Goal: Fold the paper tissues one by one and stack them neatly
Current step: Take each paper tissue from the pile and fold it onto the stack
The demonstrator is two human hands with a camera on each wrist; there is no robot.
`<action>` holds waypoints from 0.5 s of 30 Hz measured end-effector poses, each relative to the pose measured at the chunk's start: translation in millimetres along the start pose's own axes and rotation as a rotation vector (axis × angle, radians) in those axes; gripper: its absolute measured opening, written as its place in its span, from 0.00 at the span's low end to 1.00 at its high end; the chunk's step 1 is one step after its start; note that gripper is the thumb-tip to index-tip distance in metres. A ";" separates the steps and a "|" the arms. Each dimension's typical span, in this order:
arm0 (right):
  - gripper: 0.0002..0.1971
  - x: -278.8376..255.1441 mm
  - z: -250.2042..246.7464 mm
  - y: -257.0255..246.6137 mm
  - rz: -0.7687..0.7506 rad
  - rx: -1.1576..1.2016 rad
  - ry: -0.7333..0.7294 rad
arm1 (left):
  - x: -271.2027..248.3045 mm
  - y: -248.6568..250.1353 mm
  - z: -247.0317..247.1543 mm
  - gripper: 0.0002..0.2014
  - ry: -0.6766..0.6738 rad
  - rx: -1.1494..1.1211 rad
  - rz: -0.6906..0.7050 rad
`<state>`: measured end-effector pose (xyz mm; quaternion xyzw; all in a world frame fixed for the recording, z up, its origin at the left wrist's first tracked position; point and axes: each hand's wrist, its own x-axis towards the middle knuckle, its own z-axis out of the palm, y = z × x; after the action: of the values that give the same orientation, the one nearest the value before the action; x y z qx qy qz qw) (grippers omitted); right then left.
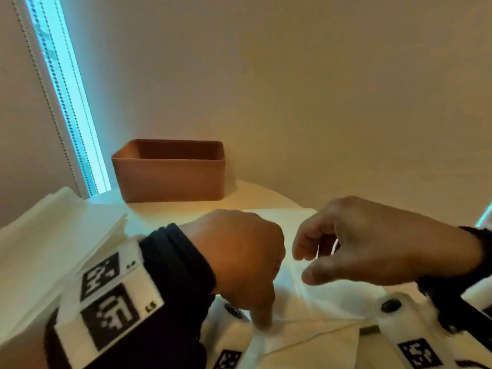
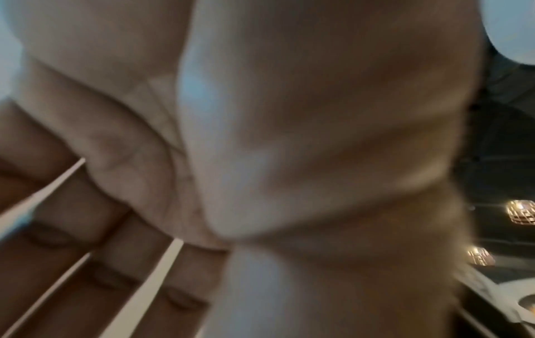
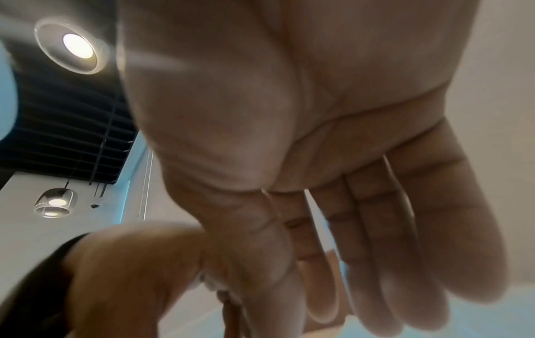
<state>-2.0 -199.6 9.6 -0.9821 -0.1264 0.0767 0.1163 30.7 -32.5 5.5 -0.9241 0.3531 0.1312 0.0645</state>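
- My left hand (image 1: pixel 239 257) sits over the near left part of the tissue (image 1: pixel 332 307), fingers curled under, with one finger pointing down and its tip pressing the tissue's near edge onto the table (image 1: pixel 170 211).
- From the left wrist view, my other left fingers (image 2: pixel 87 228) are bent in toward the palm; I can't tell whether they trap any paper.
- My right hand (image 1: pixel 372 243) hovers over the right side of the same tissue, fingers loosely bent and a little apart, thumb stretched out underneath; it holds nothing that I can see.
- The tissue lies on the table under both hands, white and partly folded, with a crease running along its near edge.
- A stack of white tissues (image 1: pixel 53 235) rests on the left, just beside my left sleeve (image 1: pixel 175 267).
- A brown open box (image 1: pixel 170 177) stands at the far side of the table, against the wall (image 1: pixel 292 102).
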 end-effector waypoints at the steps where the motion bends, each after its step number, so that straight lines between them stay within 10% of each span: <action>1: 0.17 -4.9 7.3 -0.2 -0.007 -0.054 -0.045 | 4.6 3.0 1.7 0.29 -0.046 0.039 0.023; 15: 0.13 -7.9 31.2 -3.2 -0.080 -0.213 -0.051 | 16.0 -11.9 7.8 0.09 0.005 -0.057 0.080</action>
<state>-15.8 -192.1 -18.7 -0.9808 -0.1760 0.0828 0.0109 48.6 -32.1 -6.2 -0.9111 0.3860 0.1412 0.0317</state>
